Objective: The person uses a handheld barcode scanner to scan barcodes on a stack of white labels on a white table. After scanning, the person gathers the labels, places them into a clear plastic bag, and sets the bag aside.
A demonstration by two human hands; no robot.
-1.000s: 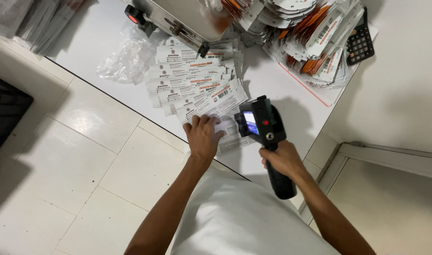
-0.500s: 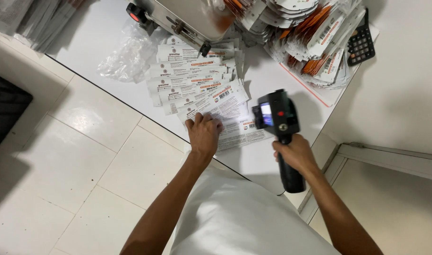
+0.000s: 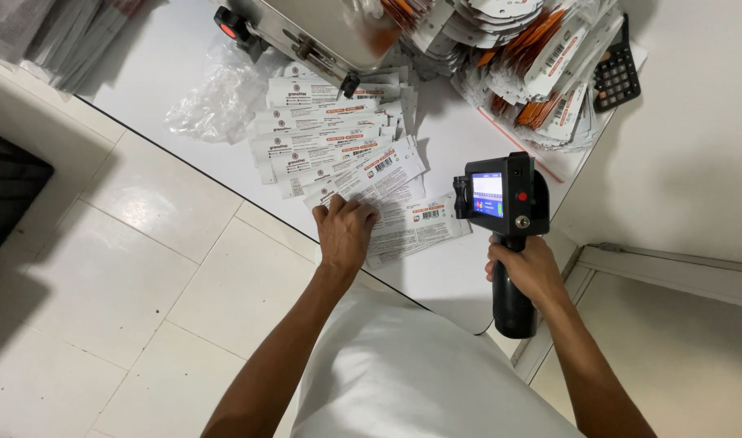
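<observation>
My left hand (image 3: 344,231) rests flat on the nearest of several long white printed sachets (image 3: 338,142) fanned out in a row on the white table (image 3: 164,61). One sachet (image 3: 416,227) lies just right of the hand, near the table's front edge. My right hand (image 3: 527,272) grips the black handle of a black handheld printer gun (image 3: 505,199), held upright above the table to the right of the sachets, its small lit screen facing me.
A metal machine (image 3: 322,28) with a red button stands behind the sachets. Crumpled clear plastic (image 3: 217,97) lies at the left. A heap of white and orange packets (image 3: 533,57) and a black calculator (image 3: 616,69) sit at the right. Tiled floor (image 3: 128,259) lies below.
My right hand has carried the printer gun to the right, away from the sachets. My left hand has stayed pressed on the near sachets.
</observation>
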